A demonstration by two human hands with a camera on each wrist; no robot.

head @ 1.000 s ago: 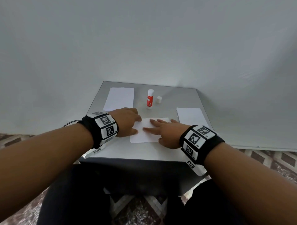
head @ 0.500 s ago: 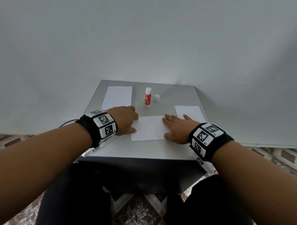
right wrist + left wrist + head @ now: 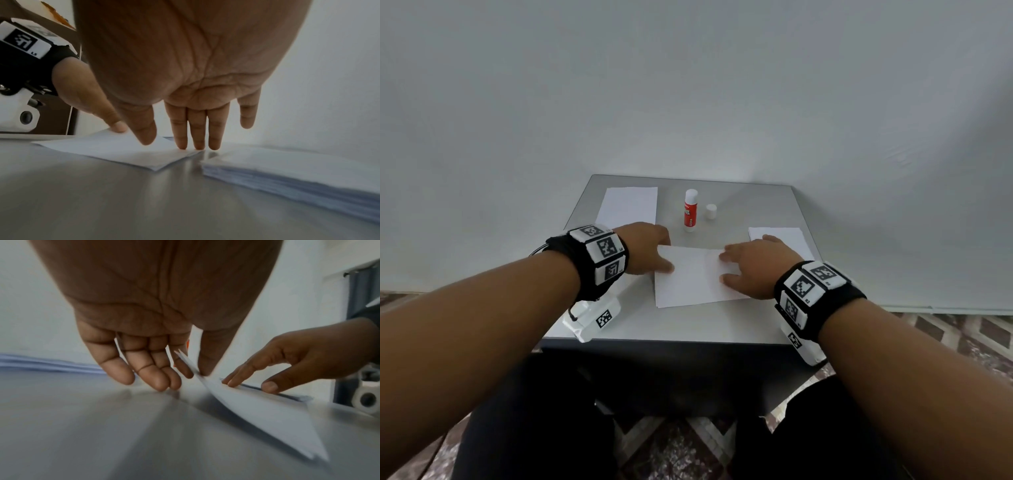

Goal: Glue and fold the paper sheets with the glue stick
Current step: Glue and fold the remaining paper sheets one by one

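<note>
Field note, fold step on the centre sheet. The folded sheet (image 3: 693,277) lies in the middle of the grey table (image 3: 681,325), between my two hands. My left hand (image 3: 643,248) pinches the sheet's left edge between thumb and forefinger; the left wrist view shows that edge lifted off the table while the other fingers (image 3: 158,382) hang down to touch the surface. My right hand (image 3: 758,265) is flat and unclenched, straight fingertips (image 3: 197,144) pressing the right part of the sheet down, thumb resting on it too. I judge this as lifting or adjusting the glued fold: the right hand anchors, the left moves the free edge. To do it well I want the right fingertips pressing firmly so the sheet cannot slide, and I want the left edge brought over squarely so the corners meet before I press. Pressing should run outward from the anchored side, so no bubble or wrinkle is trapped. Whether glue is on the hidden face I cannot tell. The glue stick (image 3: 690,212) stands upright at the back of the table, uncapped, its cap (image 3: 711,211) just beside it; I should reach past it with care. A stack of sheets (image 3: 628,207) lies back left, another stack (image 3: 298,170) just beside my right hand.
</note>
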